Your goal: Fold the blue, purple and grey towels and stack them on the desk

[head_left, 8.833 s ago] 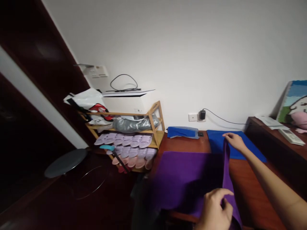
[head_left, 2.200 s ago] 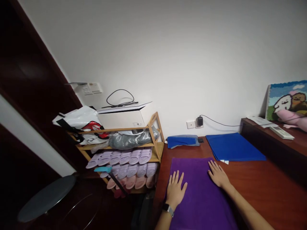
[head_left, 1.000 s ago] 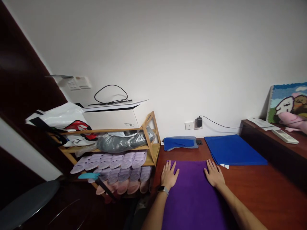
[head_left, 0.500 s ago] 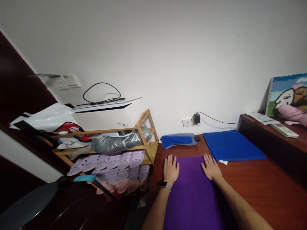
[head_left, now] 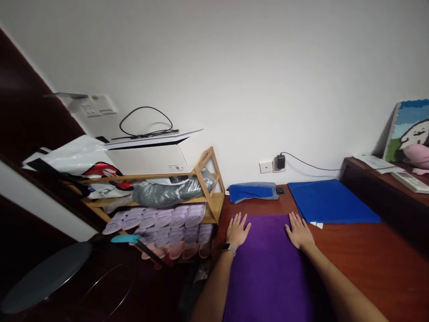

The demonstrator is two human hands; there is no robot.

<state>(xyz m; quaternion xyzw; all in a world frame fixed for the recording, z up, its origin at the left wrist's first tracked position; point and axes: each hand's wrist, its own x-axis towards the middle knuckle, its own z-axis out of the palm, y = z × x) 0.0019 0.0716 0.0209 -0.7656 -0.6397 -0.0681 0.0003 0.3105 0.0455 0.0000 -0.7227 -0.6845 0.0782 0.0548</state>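
Observation:
A purple cloth (head_left: pixel 268 268) lies spread flat on the reddish-brown wooden table (head_left: pixel 365 255), its near end running out of the bottom of the view. My left hand (head_left: pixel 237 231) rests flat at its far left corner, fingers stretched out, a watch on the wrist. Over the far right corner lies my right hand (head_left: pixel 299 231), palm down with fingers apart. Beyond my right hand is a flat stack of blue cloth (head_left: pixel 333 201) with small white tags at its near edge. A folded blue and grey cloth (head_left: pixel 253 192) sits by the wall past my left hand.
Left of the table stands a wooden rack (head_left: pixel 214 201) with rows of slippers (head_left: pixel 181 217), and a white box (head_left: pixel 150 158) on top. A black plug adapter (head_left: pixel 280 161) sits in the wall socket. At right, a raised shelf holds a remote control (head_left: pixel 410 181). A dark round stool (head_left: pixel 47 275) stands lower left.
The view has shifted slightly, so the scene sits a little further right and higher. Both hands stay flat at the cloth's far corners, a little wider apart in the picture.

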